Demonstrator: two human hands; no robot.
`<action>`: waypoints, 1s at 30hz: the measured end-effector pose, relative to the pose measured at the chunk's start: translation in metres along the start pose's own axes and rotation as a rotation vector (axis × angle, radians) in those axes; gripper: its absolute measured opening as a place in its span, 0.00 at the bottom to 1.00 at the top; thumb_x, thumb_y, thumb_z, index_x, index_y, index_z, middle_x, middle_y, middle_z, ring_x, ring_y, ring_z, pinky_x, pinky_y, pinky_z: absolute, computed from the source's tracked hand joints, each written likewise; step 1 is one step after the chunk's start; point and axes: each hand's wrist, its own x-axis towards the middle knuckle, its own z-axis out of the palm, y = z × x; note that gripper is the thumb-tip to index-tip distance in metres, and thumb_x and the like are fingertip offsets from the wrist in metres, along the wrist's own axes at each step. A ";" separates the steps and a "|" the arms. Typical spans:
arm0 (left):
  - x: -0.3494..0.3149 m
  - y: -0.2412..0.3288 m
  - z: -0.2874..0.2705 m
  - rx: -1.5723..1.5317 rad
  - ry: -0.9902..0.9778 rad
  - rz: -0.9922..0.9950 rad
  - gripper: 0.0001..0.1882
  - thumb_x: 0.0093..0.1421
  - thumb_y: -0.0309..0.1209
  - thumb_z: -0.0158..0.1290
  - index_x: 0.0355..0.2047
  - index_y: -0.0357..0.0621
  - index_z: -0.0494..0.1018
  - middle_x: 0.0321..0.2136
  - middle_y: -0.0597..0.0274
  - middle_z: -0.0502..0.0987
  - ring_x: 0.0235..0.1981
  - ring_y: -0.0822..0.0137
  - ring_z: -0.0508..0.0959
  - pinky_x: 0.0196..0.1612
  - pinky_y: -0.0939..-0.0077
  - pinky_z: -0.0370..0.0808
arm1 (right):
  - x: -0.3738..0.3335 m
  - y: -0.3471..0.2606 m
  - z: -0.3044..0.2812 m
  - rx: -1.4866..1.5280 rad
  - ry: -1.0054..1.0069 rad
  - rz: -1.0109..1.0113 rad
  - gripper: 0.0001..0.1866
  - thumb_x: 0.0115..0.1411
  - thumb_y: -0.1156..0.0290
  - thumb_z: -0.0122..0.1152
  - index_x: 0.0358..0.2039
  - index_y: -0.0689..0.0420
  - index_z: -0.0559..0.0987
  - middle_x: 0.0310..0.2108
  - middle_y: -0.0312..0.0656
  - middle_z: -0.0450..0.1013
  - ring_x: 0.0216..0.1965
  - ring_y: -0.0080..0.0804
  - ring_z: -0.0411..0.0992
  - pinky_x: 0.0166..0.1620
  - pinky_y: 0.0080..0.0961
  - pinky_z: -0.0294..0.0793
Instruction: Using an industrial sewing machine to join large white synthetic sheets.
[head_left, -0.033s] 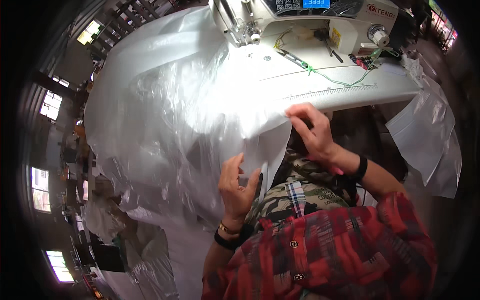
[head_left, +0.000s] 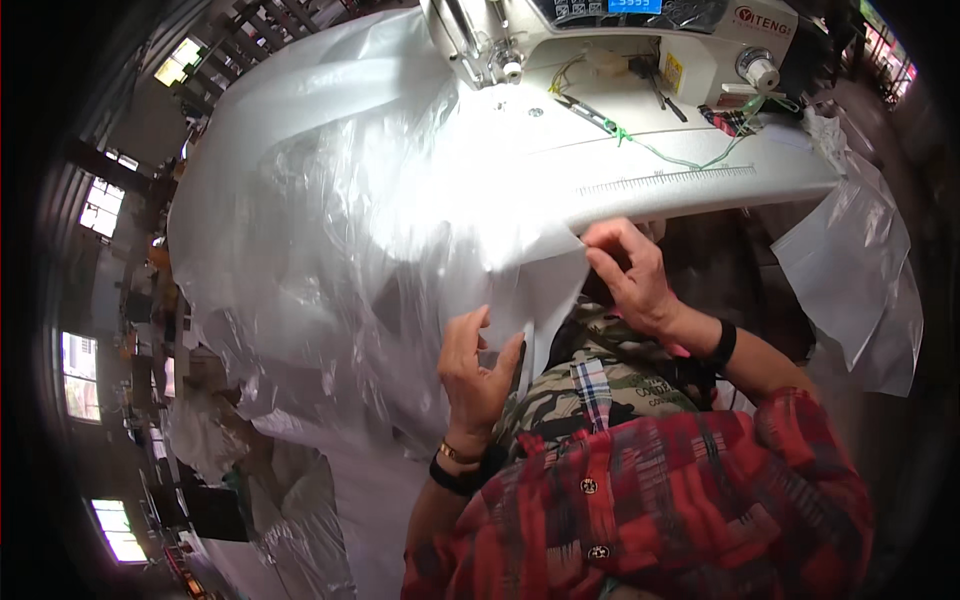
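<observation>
A large, thin, translucent whitish plastic sheet (head_left: pixel 330 240) drapes in wrinkles over the table's left side and front edge. My right hand (head_left: pixel 635 280) pinches its right corner between thumb and fingertips, just off the front edge of the table. My left hand (head_left: pixel 475 375) is open at the sheet's near edge, fingers curved and thumb apart; whether the fingertips touch the plastic I cannot tell. Beyond both hands stands a white sewing machine (head_left: pixel 590 60), its needle area (head_left: pixel 505 70) brightly lit. The glare washes out the part of the sheet under it.
Thread snips (head_left: pixel 590 115) on a green cord and a dark screwdriver-like tool (head_left: pixel 660 95) lie on the machine bed. A printed ruler (head_left: pixel 665 180) runs along the table's front. More plastic (head_left: pixel 860 270) hangs off the right end, and crumpled plastic (head_left: pixel 295 510) lies at lower left.
My right hand has shifted slightly toward me and to the right, drawing the pinched corner of the sheet with it. My left hand has stayed almost in place.
</observation>
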 end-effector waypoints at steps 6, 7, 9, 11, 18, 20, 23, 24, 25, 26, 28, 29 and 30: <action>0.016 0.002 0.022 0.371 0.037 0.217 0.16 0.51 0.32 0.64 0.38 0.41 0.73 0.32 0.56 0.72 0.35 0.53 0.73 0.38 0.62 0.68 | -0.032 0.029 0.017 0.129 -0.116 0.502 0.23 0.57 0.57 0.68 0.40 0.64 0.73 0.35 0.44 0.73 0.35 0.29 0.72 0.42 0.27 0.73; 0.018 0.000 0.025 0.460 0.004 0.224 0.13 0.52 0.31 0.63 0.36 0.42 0.74 0.33 0.56 0.72 0.36 0.53 0.73 0.39 0.62 0.67 | -0.029 0.020 0.027 0.167 -0.132 0.439 0.27 0.57 0.56 0.67 0.46 0.66 0.73 0.39 0.46 0.74 0.37 0.31 0.73 0.44 0.28 0.74; 0.018 -0.007 0.027 0.592 -0.030 0.207 0.06 0.53 0.27 0.58 0.30 0.42 0.73 0.33 0.57 0.72 0.38 0.55 0.72 0.42 0.62 0.67 | -0.022 0.026 0.034 0.067 -0.311 0.548 0.23 0.58 0.58 0.63 0.44 0.67 0.76 0.37 0.44 0.77 0.37 0.27 0.73 0.43 0.27 0.73; 0.022 -0.002 0.022 0.461 0.025 0.218 0.05 0.53 0.26 0.57 0.29 0.42 0.72 0.33 0.57 0.72 0.38 0.55 0.72 0.42 0.62 0.67 | -0.015 0.021 0.025 0.021 -0.414 0.631 0.22 0.59 0.59 0.62 0.42 0.68 0.78 0.36 0.43 0.77 0.36 0.25 0.72 0.43 0.26 0.72; 0.016 0.017 -0.036 -0.703 -0.095 -0.210 0.02 0.65 0.23 0.50 0.35 0.40 0.69 0.31 0.62 0.75 0.34 0.72 0.74 0.43 0.76 0.70 | -0.038 -0.032 -0.018 0.395 -0.790 0.514 0.18 0.61 0.65 0.58 0.45 0.66 0.78 0.40 0.38 0.77 0.41 0.22 0.71 0.46 0.23 0.71; 0.019 0.017 -0.038 -0.830 -0.112 -0.241 0.01 0.67 0.23 0.49 0.36 0.40 0.68 0.31 0.62 0.75 0.33 0.74 0.73 0.43 0.79 0.70 | -0.041 -0.008 -0.025 0.266 -0.790 0.663 0.22 0.60 0.66 0.59 0.52 0.65 0.75 0.45 0.41 0.76 0.45 0.25 0.72 0.50 0.24 0.71; 0.017 0.018 -0.032 0.022 0.075 0.020 0.07 0.60 0.26 0.57 0.36 0.41 0.70 0.32 0.63 0.74 0.35 0.69 0.75 0.41 0.72 0.70 | -0.041 -0.002 -0.023 0.012 -0.320 0.315 0.20 0.60 0.69 0.60 0.50 0.64 0.73 0.41 0.45 0.75 0.41 0.30 0.73 0.46 0.27 0.72; 0.013 0.015 -0.031 0.027 0.080 0.010 0.07 0.60 0.26 0.57 0.36 0.41 0.70 0.32 0.63 0.74 0.35 0.69 0.75 0.41 0.72 0.70 | -0.032 -0.024 -0.021 -0.130 -0.155 0.163 0.18 0.60 0.70 0.60 0.49 0.64 0.73 0.39 0.46 0.74 0.39 0.33 0.74 0.44 0.28 0.73; 0.007 0.011 -0.028 0.268 -0.003 0.108 0.08 0.57 0.26 0.59 0.34 0.42 0.71 0.32 0.61 0.73 0.35 0.65 0.74 0.41 0.71 0.71 | -0.025 -0.042 -0.023 -0.194 -0.086 -0.059 0.15 0.60 0.72 0.61 0.46 0.62 0.73 0.36 0.46 0.71 0.36 0.38 0.73 0.41 0.30 0.73; 0.004 0.003 -0.023 0.510 -0.088 0.211 0.09 0.55 0.26 0.61 0.33 0.42 0.72 0.32 0.60 0.72 0.34 0.61 0.74 0.41 0.69 0.71 | -0.018 -0.057 -0.025 -0.223 -0.083 -0.230 0.13 0.60 0.73 0.60 0.45 0.63 0.74 0.36 0.47 0.73 0.36 0.41 0.74 0.41 0.31 0.73; -0.002 -0.009 -0.019 0.472 -0.077 0.215 0.06 0.55 0.25 0.60 0.29 0.42 0.72 0.32 0.61 0.73 0.33 0.63 0.72 0.39 0.72 0.70 | -0.014 -0.078 -0.026 -0.136 -0.334 -0.233 0.09 0.62 0.76 0.57 0.42 0.63 0.76 0.39 0.48 0.74 0.39 0.37 0.74 0.43 0.28 0.74; 0.000 -0.011 -0.020 0.127 -0.040 0.111 0.06 0.57 0.26 0.59 0.28 0.42 0.72 0.30 0.63 0.73 0.31 0.66 0.72 0.38 0.74 0.69 | -0.016 -0.079 -0.018 -0.083 -0.403 -0.186 0.07 0.62 0.76 0.58 0.40 0.63 0.77 0.37 0.47 0.75 0.39 0.38 0.75 0.43 0.29 0.74; 0.001 -0.012 -0.021 -0.216 -0.004 0.002 0.06 0.59 0.26 0.58 0.28 0.41 0.72 0.29 0.65 0.73 0.30 0.70 0.71 0.36 0.77 0.67 | -0.017 -0.075 -0.011 -0.095 -0.464 -0.186 0.09 0.61 0.73 0.61 0.40 0.63 0.77 0.38 0.47 0.76 0.40 0.39 0.76 0.43 0.30 0.74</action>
